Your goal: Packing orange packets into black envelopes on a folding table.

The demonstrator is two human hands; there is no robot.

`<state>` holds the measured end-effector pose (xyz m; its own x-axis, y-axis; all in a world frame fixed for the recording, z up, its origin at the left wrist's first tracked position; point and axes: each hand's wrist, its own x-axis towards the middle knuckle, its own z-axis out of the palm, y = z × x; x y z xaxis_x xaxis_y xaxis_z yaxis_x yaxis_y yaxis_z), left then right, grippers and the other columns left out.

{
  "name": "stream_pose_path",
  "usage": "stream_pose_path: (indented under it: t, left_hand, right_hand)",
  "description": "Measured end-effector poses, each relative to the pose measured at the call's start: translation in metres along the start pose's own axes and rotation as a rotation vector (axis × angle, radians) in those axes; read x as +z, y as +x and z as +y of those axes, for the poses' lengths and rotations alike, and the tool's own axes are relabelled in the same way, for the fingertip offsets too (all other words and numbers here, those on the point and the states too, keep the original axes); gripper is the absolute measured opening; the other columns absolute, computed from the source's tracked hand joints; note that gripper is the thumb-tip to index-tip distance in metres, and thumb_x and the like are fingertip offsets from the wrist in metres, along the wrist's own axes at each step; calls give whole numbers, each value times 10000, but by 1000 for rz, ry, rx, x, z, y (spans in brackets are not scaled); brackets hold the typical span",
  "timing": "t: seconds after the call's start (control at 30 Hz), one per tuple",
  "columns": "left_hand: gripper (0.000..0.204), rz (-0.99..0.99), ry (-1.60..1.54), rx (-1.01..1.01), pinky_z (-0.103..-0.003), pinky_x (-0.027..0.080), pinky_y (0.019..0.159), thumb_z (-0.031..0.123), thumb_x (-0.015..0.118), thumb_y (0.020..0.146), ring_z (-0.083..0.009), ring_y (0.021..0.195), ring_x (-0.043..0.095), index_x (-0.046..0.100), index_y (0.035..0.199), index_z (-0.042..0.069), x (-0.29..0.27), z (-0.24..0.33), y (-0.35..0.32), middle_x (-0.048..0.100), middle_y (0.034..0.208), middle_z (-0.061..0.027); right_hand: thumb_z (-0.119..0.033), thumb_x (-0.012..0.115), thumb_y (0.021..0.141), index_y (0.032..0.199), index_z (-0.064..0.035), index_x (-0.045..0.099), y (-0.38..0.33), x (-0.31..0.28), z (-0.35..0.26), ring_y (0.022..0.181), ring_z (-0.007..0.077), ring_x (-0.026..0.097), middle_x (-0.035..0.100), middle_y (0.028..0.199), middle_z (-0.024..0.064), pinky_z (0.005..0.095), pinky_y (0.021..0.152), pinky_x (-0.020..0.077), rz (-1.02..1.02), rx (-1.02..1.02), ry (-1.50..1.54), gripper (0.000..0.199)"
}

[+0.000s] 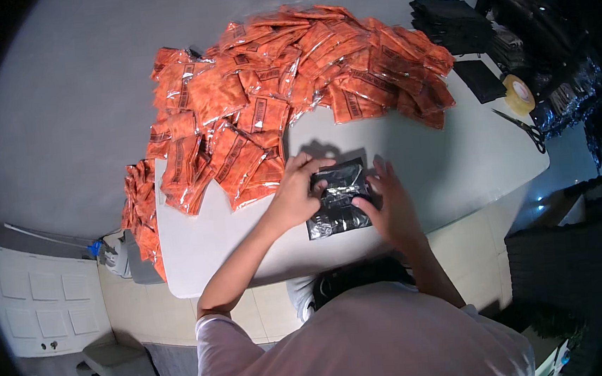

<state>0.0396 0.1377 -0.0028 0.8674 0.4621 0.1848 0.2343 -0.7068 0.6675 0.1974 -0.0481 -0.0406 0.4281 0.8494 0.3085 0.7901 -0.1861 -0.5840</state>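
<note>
Looking like a small packing workroom, not a home. A white table [455, 169] is carrying a big heap of orange sealed packets [284, 69] across its far edge and spilling over its left corner, with a tape roll [519, 94] and scissors [522, 127] sitting at its right edge. Stacks of black bags [452, 24] are piling up at the far right corner.

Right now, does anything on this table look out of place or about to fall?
Yes. The heap of orange packets spills past the table's left edge, with some hanging down the side. Both hands rest on a black packet, which lies flat.
</note>
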Motion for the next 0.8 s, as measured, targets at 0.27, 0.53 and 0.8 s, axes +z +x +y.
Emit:
stream_pose_path:
  t: [0.27, 0.53, 0.8]
  left_hand:
    - [264, 243, -257, 136, -399, 474, 1039, -25, 780, 830, -325, 1166, 629, 717, 1076, 46, -21, 13, 12, 658, 1174, -134]
    - [284, 305, 22, 195, -438, 575, 840, -118, 711, 831, -371, 982, 711, 721, 1075, 27, -20, -26, 13, 712, 1048, -170]
    - [256, 19, 27, -5, -384, 563, 695, 251, 854, 876, -292, 725, 731, 805, 986, 25, -19, -5, 2, 739, 828, -166]
  right_hand:
    - [-140, 825, 881, 987, -21, 776, 26, -41, -24, 903, 245, 788, 797, 940, 123, 333, 802, 593, 216, 47, 498, 166]
    - [-266, 804, 914, 1089, -67, 747, 6, -43, -46, 1067, 275, 757, 778, 1182, 83, 413, 894, 607, -235, -396, 72, 271]
    - [-354, 726, 975, 1233, -12, 672, 52, -14, 9, 1320, 333, 615, 655, 1383, 169, 443, 1059, 532, -183, -490, -443, 432]
